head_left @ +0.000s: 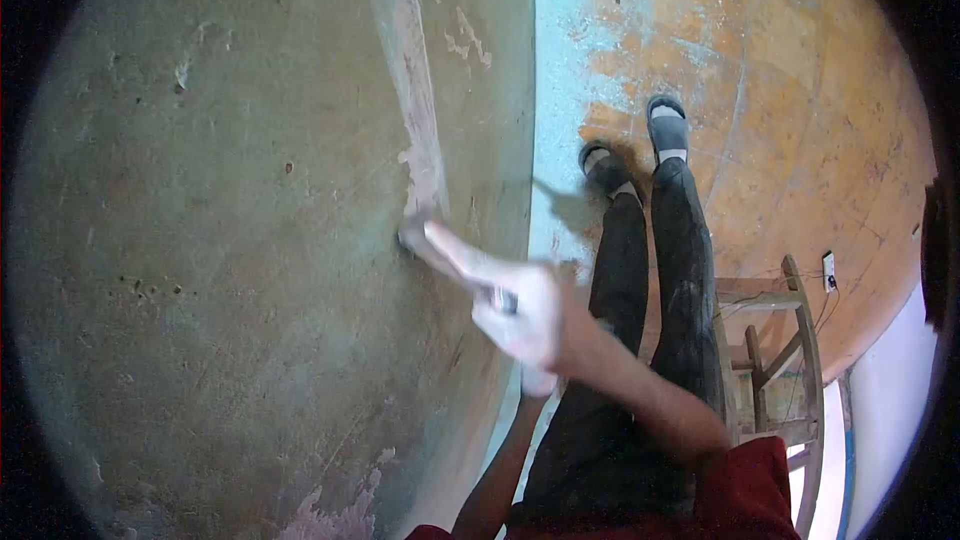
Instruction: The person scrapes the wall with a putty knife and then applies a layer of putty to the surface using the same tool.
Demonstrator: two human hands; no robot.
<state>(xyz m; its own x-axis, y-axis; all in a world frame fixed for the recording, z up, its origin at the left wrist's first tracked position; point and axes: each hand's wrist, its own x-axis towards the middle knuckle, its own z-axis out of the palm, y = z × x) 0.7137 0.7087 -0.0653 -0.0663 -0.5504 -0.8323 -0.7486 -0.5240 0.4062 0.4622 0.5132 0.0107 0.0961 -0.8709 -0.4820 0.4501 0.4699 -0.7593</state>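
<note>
My right hand (pixel 525 315), smeared white, grips the handle of a putty knife (pixel 440 245). Its blade end presses against the grey-green concrete wall (pixel 220 240) at the lower end of a pale vertical streak of filler (pixel 410 70). The hand and tool are motion-blurred. My left arm comes up from below, and my left hand (pixel 540 380) is mostly hidden behind my right wrist. Only a whitish bit of it shows, so I cannot tell what it holds.
My legs in dark trousers (pixel 650 270) and grey shoes (pixel 667 125) stand on an orange and turquoise patchy floor (pixel 780 90). A wooden ladder or stool frame (pixel 790 340) stands at my right. A white wall with a socket (pixel 828 270) lies beyond it.
</note>
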